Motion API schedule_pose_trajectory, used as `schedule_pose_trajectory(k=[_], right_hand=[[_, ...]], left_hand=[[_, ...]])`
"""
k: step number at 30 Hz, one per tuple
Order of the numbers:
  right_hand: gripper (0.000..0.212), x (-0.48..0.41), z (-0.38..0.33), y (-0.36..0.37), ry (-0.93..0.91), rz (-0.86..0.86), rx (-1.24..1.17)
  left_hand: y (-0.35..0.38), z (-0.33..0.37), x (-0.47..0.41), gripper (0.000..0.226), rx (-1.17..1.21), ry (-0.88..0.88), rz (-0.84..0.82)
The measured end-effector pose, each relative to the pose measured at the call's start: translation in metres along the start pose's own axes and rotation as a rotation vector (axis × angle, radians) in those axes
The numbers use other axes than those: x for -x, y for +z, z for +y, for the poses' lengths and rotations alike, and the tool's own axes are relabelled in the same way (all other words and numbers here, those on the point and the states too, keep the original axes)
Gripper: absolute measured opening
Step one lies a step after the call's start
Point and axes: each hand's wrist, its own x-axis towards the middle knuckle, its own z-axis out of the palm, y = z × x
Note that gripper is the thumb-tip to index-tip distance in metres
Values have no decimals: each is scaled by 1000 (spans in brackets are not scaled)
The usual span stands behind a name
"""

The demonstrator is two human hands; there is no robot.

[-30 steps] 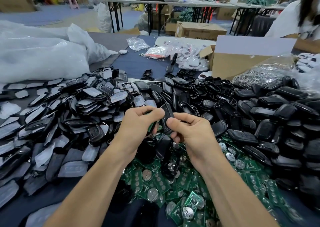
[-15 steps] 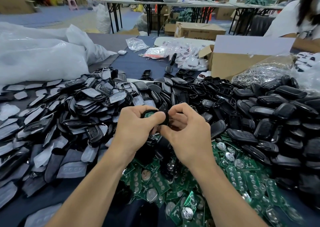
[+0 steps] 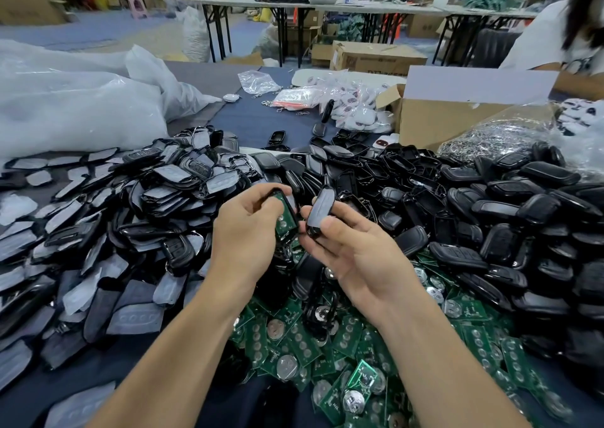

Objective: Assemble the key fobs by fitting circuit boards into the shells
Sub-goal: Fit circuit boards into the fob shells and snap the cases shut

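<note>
Above the worktop [image 3: 255,123], my left hand [image 3: 245,231] grips a shell [image 3: 291,213] with its board [image 3: 281,223] seated, my right hand [image 3: 353,247] pinches the cover [image 3: 322,210] (not yet closed), heaps of loose boards [image 3: 294,339] and empty shells [image 3: 490,215] left to do.

Dark blue counter [image 3: 255,123], heaped: grey-padded shell halves [image 3: 114,218] at left, black shells [image 3: 490,211] at right, green circuit boards [image 3: 327,346] near the front between them. Farther back, white plastic bags [image 3: 75,110] left, cardboard box [image 3: 441,117] right.
</note>
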Motion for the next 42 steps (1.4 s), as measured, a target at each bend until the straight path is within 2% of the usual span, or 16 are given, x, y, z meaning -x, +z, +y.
schedule_pose_trajectory(k=[3, 9, 12, 16, 24, 34, 42], right_hand=[[24, -2, 2, -3, -19, 39, 91], [35, -1, 6, -7, -208, 58, 565], [37, -1, 8, -7, -281, 94, 746], [37, -1, 9, -7, -310, 122, 820], [42, 0, 7, -7, -389, 129, 854], [57, 3, 8, -4, -460, 192, 928], [65, 10, 9, 2, -477, 307, 1129]], left_hand=[[-1, -2, -1, 34, -101, 92, 21], [-3, -2, 3, 38, -165, 94, -75], [-3, -2, 2, 34, -103, 52, -165], [-7, -1, -1, 37, 60, -33, -284], [-14, 1, 0, 44, 121, -25, -392], [-14, 3, 0, 36, 72, 29, -377], [-11, 3, 1, 32, 20, 24, -283]])
